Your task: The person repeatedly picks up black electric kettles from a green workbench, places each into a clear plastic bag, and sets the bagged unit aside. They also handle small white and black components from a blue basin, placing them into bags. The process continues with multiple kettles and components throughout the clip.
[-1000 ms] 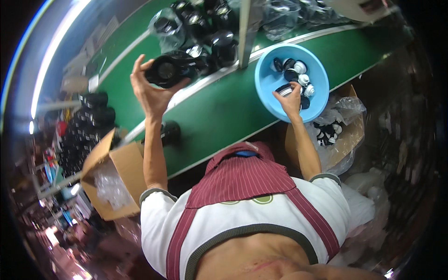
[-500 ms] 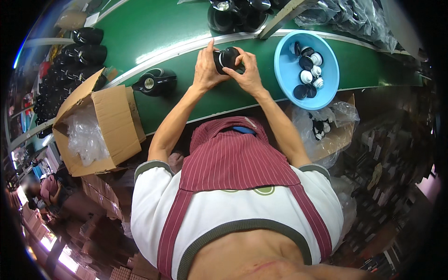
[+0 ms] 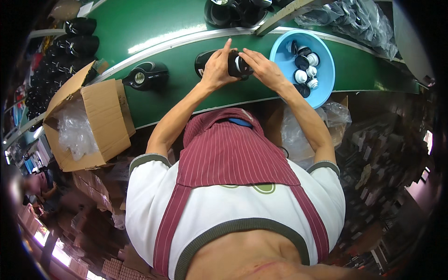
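A black jug [image 3: 201, 62] is tipped on its side above the green bench, its end with a pale band [image 3: 240, 64] turned to the right. My left hand [image 3: 217, 69] is wrapped round its middle, index finger pointing up. My right hand [image 3: 267, 71] grips the banded end, its fingers held together over the top edge; the thumb is mostly hidden. To the left, a second black jug [image 3: 152, 76] lies on the bench with its metallic mouth showing. At the right stands a light blue basin [image 3: 327, 77] holding several black-and-white stoppers [image 3: 302, 62].
An open cardboard box [image 3: 108, 123] with clear plastic bags stands at the left. Many black jugs [image 3: 77, 46] are gathered behind it. More black vessels [image 3: 228, 14] stand beyond the bench's metal rail [image 3: 175, 43]. A post [image 3: 280, 18] and plastic-wrapped items [image 3: 350, 21] are at the far right.
The jug has tipped over to lie lengthwise, its banded end swinging right. My right hand has shifted right, from a finger-and-thumb pinch to straighter fingers. The whole view has shifted slightly.
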The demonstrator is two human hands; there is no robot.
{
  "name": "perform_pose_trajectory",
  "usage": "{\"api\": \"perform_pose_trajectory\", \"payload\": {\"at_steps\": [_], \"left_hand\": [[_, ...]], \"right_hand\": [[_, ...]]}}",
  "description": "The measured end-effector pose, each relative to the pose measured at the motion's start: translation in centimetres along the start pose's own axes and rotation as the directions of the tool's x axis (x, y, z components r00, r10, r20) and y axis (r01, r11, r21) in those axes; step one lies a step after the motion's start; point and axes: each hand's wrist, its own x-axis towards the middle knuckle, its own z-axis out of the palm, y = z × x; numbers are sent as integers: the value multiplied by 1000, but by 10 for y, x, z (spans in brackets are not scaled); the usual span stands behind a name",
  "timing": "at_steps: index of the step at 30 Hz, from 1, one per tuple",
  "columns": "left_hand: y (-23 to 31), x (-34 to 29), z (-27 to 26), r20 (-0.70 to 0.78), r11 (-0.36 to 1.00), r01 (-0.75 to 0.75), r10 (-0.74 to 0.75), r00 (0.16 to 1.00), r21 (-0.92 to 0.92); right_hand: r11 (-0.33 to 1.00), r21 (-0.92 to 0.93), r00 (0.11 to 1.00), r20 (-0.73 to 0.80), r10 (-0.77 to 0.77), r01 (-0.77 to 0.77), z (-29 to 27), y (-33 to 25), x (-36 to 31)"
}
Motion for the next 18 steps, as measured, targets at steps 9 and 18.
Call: {"api": "perform_pose_trajectory", "payload": {"at_steps": [9, 18], "left_hand": [[0, 20, 1, 146, 999, 45, -40, 989, -31], [-14, 37, 3, 220, 987, 158, -150, 964, -20]], "right_hand": [[978, -65, 973, -112, -204, 198, 4, 28, -9], [925, 339, 977, -64, 202, -169, -6, 31, 1]]}}
